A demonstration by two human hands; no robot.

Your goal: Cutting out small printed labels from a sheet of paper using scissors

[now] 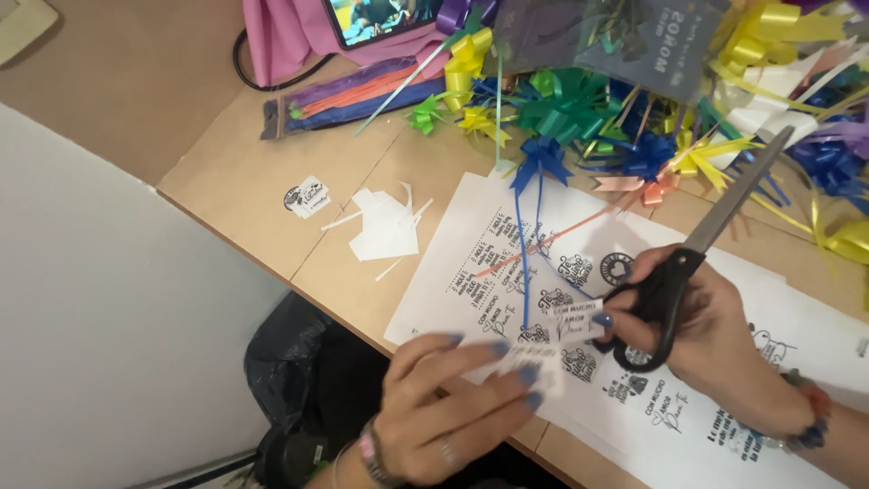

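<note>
My left hand pinches a small white printed paper label at the table's near edge. My right hand grips black-handled scissors, blades closed and pointing up to the far right; its fingertip also touches the label. Both hands hover over a white sheet printed with black label designs. A blue ribbon bow with long tails lies across the sheet's far end.
A heap of coloured ribbon bows fills the far side of the wooden table. White paper offcuts and a cut label lie left. A tablet on pink cloth sits behind. A black bag is below.
</note>
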